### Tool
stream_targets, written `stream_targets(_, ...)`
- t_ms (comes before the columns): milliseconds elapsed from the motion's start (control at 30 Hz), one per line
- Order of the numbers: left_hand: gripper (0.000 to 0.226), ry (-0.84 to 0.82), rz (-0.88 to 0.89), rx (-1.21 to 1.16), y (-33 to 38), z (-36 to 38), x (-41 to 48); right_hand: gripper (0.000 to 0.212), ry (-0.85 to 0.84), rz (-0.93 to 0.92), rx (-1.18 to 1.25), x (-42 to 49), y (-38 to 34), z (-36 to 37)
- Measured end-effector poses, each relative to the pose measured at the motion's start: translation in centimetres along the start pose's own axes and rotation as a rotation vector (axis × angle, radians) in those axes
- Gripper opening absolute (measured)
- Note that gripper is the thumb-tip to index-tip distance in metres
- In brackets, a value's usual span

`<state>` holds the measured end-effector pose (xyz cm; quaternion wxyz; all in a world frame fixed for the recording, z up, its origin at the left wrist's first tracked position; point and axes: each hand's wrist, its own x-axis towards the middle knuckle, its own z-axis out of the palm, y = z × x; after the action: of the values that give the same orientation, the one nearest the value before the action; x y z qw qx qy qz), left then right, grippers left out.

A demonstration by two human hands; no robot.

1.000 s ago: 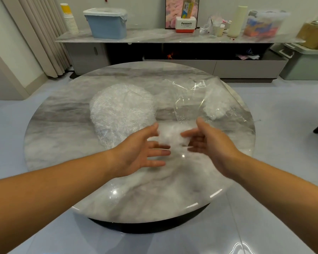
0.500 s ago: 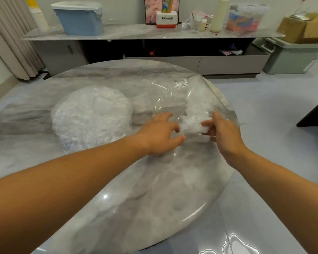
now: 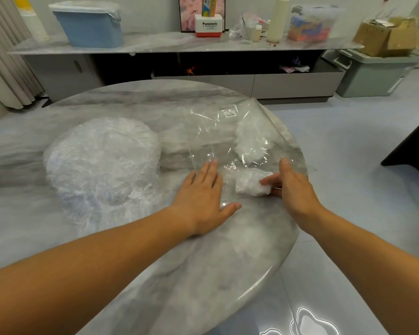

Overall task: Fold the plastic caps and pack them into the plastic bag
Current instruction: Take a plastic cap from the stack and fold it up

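A clear plastic bag (image 3: 230, 131) with a small white label lies flat on the round marble table (image 3: 155, 262), towards its right edge. Folded caps (image 3: 250, 139) sit bunched inside the bag at its right. My left hand (image 3: 203, 197) lies flat, fingers straight, pressing the bag's near left corner. My right hand (image 3: 293, 184) grips a folded white cap (image 3: 250, 184) at the bag's near edge. A big pile of loose plastic caps (image 3: 102, 163) rests on the table's left half.
Behind the table runs a long low cabinet (image 3: 179, 44) with a blue bin (image 3: 90, 22), a red-and-white box and other clutter. A grey-green crate (image 3: 373, 73) with a cardboard box stands on the floor at right. The table edge lies close to my right hand.
Both hands moved right, from in front of me to the bag. My left hand flattened onto the bag, and my right hand now holds the folded cap at the bag's near edge.
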<state>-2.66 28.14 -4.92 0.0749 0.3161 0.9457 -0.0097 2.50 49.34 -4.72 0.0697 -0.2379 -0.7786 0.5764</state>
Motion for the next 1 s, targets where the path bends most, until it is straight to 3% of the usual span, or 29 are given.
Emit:
stream_targets(367,0.094,0.098,0.000,-0.252,0.6,-0.8,-1.2,0.089,-0.118,0.115,-0.114,-0.3,-3.8,1.6)
stream_targets(533,0.093,0.123,0.017,-0.259,0.6,-0.9,-1.6,0.094,-0.161,0.119,-0.180,-0.2,-4.4,2.0)
stream_targets(667,0.091,0.122,0.059,-0.201,0.5,-0.4,-1.9,0.089,-0.105,0.261,0.151,0.2,-5.1,2.7)
stream_targets(900,0.091,0.078,0.104,-0.172,0.6,0.5,-2.8,0.098,-0.219,0.453,0.780,0.7,-6.7,3.4)
stream_targets(1000,0.091,0.049,0.108,-0.166,0.4,0.8,-2.9,0.095,-0.173,0.490,0.930,0.6,-7.1,4.2)
